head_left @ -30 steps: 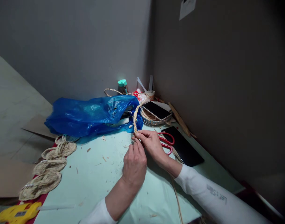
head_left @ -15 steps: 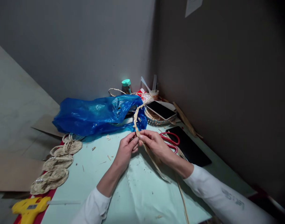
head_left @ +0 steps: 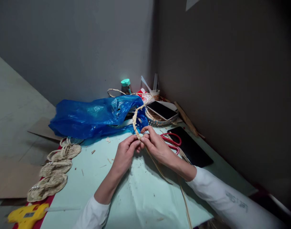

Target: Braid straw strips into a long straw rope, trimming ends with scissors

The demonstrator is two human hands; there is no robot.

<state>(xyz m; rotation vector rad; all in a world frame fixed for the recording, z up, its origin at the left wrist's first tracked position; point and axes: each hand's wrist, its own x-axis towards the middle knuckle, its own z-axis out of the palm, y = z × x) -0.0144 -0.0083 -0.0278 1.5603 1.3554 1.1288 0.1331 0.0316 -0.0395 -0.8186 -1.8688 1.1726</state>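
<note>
A pale braided straw cord (head_left: 135, 122) arcs from the back of the table down to my fingers. My left hand (head_left: 126, 150) pinches it near its lower end. My right hand (head_left: 157, 147) grips the same spot, thumb pressed on the cord and index finger raised and bent. Loose straw strands trail from below my hands toward the table's front edge. Just past my right hand lie the red handles of scissors (head_left: 176, 149); their blades are mostly hidden.
A blue plastic bag (head_left: 93, 114) lies behind my hands. Woven straw pieces (head_left: 48, 187) line the left edge, near a yellow glue gun (head_left: 28, 216). To the right are a black tablet (head_left: 195, 151) and a phone (head_left: 162, 110) on a round basket. A teal-lidded bottle (head_left: 125, 86) stands behind.
My right index finger has lifted and curled away from the cord. Everything has shifted slightly left in view as the camera turned. Both hands stay at the cord's lower end.
</note>
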